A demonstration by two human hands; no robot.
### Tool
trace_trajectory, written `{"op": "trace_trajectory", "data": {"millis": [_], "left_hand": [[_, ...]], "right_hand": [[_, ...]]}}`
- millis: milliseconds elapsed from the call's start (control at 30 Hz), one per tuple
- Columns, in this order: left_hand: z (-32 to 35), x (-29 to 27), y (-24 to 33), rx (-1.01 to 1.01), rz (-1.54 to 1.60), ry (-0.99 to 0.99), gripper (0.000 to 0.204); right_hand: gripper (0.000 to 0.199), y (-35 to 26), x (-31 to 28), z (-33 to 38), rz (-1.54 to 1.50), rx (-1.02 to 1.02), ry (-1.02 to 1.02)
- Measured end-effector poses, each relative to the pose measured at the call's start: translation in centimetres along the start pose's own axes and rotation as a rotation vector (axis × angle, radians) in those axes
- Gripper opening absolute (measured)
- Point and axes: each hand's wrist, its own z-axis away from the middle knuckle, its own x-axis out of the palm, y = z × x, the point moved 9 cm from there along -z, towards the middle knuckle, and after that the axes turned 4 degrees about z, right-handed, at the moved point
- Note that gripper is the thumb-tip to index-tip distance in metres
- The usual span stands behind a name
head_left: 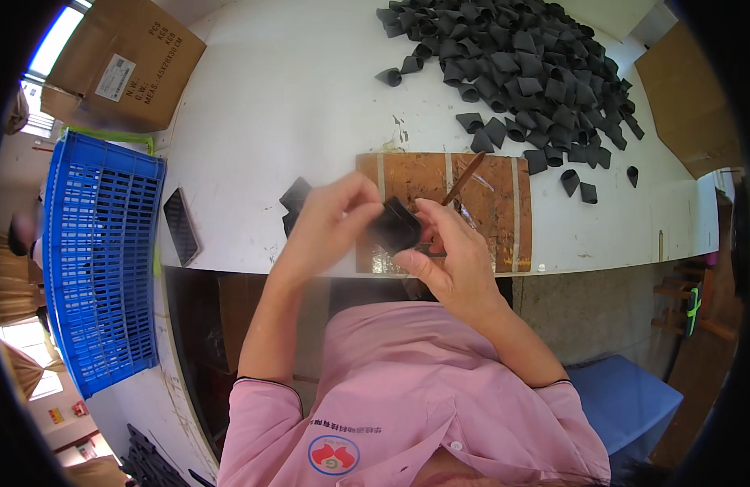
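Above a worn brown board (511,211) at the table's front edge, I have a small black folded piece (398,226), soft-looking and curled like a short sleeve. My right hand (456,258) is closed on it, thumb below and fingers along its right side. My left hand (330,223) pinches at its upper left edge; blur hides exactly what the fingertips hold. A slim brown pointed stick (464,178) slants up from beside my right fingers; whether it is held or lies on the board I cannot tell. More black pieces (295,196) lie partly hidden behind my left hand.
A large heap of black folded pieces (529,81) covers the far right of the white table (269,105). At left are a phone (182,227), a blue plastic crate (103,260) and a cardboard box (123,65). Another cardboard box (691,97) stands far right; a blue stool (627,402) is below.
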Motion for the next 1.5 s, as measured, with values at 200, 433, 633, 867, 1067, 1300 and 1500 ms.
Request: {"op": "trace_trajectory", "data": {"millis": [200, 433, 633, 867, 1067, 1300, 1500], "left_hand": [[3.1, 5.1, -0.4, -0.185, 1.183, 0.186, 0.016], [4.1, 7.4, -1.0, -0.178, 1.117, 0.129, 0.013], [4.2, 6.6, -0.5, -0.148, 0.967, 0.205, 0.010], [4.6, 6.3, -0.6, -0.127, 0.804, 0.237, 0.010], [4.6, 6.3, -0.5, -0.140, 0.846, 0.214, 0.009], [4.7, 6.2, -1.1, -0.173, 0.676, 0.299, 0.007], [4.6, 5.3, 1.7, 0.135, 0.092, 0.377, 0.010]], "right_hand": [[0.016, 3.6, 3.1, 1.9, -1.173, 0.636, -0.236], [0.012, 3.8, 2.9, 2.5, -1.338, 0.667, -0.288], [0.015, 5.0, 2.9, 3.1, -1.178, 0.670, -0.263], [0.014, 5.2, 3.0, 3.3, -1.118, 0.666, -0.280], [0.014, 5.5, 3.0, 3.4, -1.096, 0.684, -0.271], [0.017, 5.5, 2.3, 2.8, -0.644, 0.489, -0.266], [0.019, -0.4, -1.9, 1.9, -0.088, -0.120, 0.060]]}}
